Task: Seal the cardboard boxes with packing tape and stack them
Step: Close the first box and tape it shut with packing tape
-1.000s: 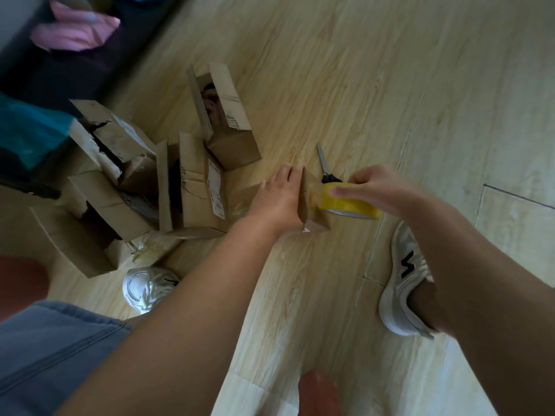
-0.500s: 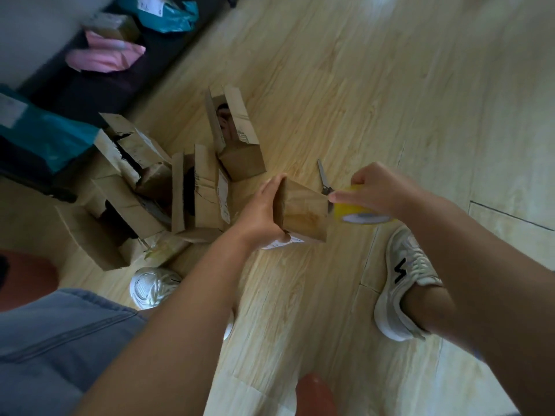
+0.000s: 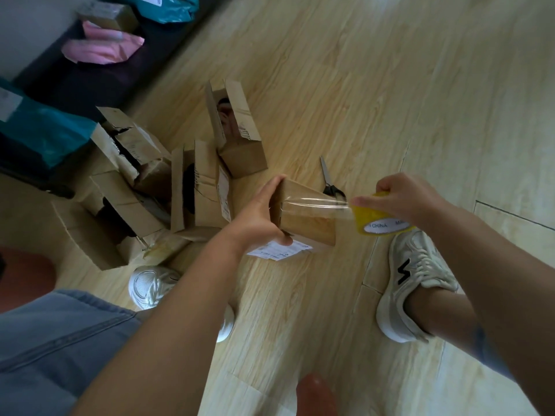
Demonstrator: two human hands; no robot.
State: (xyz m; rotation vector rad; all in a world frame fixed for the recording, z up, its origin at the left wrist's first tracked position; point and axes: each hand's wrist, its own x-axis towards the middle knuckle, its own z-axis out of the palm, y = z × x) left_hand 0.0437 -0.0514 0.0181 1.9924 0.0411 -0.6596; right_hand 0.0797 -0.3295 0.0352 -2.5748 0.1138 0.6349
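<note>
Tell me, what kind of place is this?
Probably a room in someone's home, used for packing parcels: a wood-look floor, opened cardboard boxes piled on it, and a teal mailer bag off to the side.

A home interior: pale wood-plank floor (image 3: 375, 70); dark low furniture (image 3: 99, 82) at far left bearing a teal mailer bag (image 3: 39, 130) and a pink mailer bag (image 3: 102, 49); opened cardboard boxes (image 3: 207, 181) grouped on the floor, left.

Brown cardboard box (image 3: 306, 217), yellow tape roll (image 3: 380, 225), black-handled scissors (image 3: 330, 183), pale wood-grain floor (image 3: 390, 85), pink bag (image 3: 102, 49)
</note>
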